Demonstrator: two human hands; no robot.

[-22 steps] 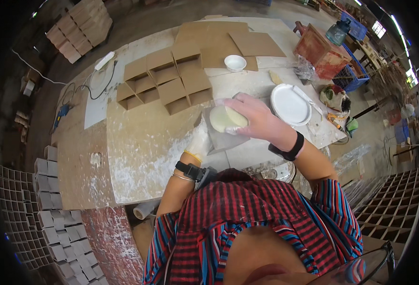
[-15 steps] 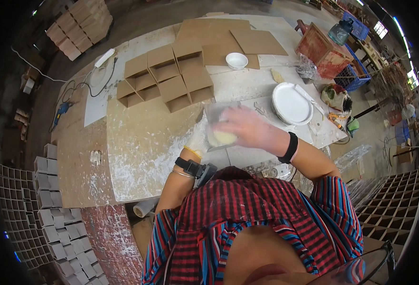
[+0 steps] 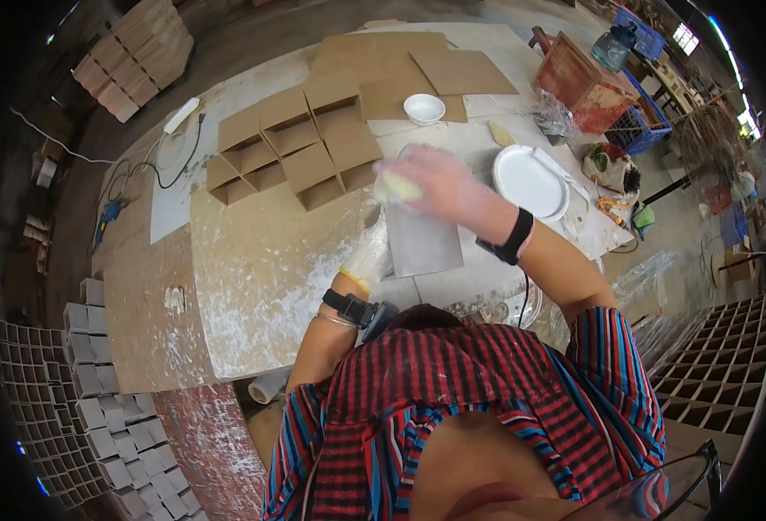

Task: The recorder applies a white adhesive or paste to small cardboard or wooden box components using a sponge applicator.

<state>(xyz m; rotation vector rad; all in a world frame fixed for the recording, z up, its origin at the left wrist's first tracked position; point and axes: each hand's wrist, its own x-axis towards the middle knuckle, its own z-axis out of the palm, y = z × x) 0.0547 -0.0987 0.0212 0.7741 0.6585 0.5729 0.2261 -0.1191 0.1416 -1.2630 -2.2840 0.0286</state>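
One counter, two hands, one pale pad, one grey flat-faced piece, one white bowl, one round white tub; far left, one power strip.

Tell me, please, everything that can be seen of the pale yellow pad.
The pad is pale yellow and rounded, and looks soft, like sponge, though blur hides its texture. It is held in the right hand's grip, whose fingers cover part of it. It is at the far end of the grey piece, toward the left corner; whether it touches that surface cannot be told.
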